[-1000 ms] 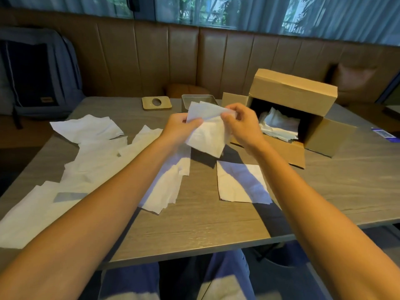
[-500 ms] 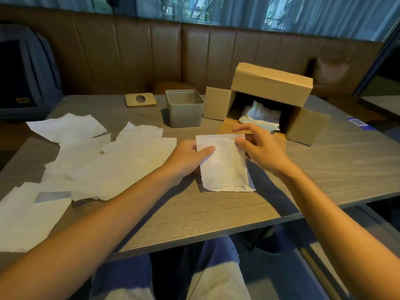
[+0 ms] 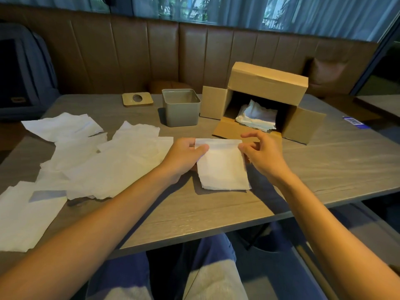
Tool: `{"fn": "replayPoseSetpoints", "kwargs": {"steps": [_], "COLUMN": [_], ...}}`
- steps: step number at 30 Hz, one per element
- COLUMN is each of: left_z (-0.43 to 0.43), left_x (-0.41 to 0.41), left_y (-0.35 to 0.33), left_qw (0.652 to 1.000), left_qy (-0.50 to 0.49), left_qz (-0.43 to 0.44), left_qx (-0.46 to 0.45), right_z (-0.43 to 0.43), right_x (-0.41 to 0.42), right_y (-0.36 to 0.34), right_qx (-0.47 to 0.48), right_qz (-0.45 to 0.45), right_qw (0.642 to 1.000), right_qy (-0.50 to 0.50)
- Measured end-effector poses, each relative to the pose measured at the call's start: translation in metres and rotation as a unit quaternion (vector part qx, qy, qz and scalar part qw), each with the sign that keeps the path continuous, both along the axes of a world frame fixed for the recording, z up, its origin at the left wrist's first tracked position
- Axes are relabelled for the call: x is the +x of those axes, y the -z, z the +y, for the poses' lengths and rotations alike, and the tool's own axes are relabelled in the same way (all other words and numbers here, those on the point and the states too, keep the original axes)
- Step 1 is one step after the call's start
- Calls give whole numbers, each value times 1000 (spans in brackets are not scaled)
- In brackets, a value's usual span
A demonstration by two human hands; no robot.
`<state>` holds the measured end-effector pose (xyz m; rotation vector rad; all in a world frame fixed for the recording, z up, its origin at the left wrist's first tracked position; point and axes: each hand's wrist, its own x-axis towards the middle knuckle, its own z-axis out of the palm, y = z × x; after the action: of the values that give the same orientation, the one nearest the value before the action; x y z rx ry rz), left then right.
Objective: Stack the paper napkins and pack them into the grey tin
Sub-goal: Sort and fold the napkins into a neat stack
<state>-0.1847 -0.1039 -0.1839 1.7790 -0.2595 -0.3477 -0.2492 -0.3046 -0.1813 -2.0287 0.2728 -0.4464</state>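
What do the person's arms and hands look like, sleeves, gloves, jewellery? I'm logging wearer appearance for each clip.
Both forearms are bare up to the frame edge, with no sleeves in view. The left hand and right hand wear no gloves; no rings, watch or wristband are visible. Fingernails look short and unpainted.

Between my hands and the grey tin the table lies bare, so I can reach straight ahead. Loose napkins crowd my left side. The cardboard box, with its open flap, blocks the far right just beside the tin.
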Motion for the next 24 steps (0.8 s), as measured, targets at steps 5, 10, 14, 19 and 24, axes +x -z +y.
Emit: {"fn": "replayPoseSetpoints", "kwargs": {"steps": [5, 10, 14, 19, 24], "left_z": [-8, -9, -6, -8, -12], "left_x": [-7, -8, -8, -7, -9], "left_y": [9, 19, 21, 21, 15], "left_qw": [998, 961, 919, 872, 822], "left_qy": [-16, -4, 2, 24, 26], "left_qz": [-50, -215, -284, -351, -380], "left_qx": [24, 173, 273, 340, 423], "right_z": [7, 11, 9, 11, 12], "right_x": [-1, -4, -7, -9, -12], "right_y": [8, 10, 15, 23, 26], "right_qx": [-77, -193, -247, -361, -422], "right_qz": [-25, -13, 24, 24, 64], "right_qw": [996, 981, 968, 931, 903], "right_qy": [38, 32, 34, 42, 50]}}
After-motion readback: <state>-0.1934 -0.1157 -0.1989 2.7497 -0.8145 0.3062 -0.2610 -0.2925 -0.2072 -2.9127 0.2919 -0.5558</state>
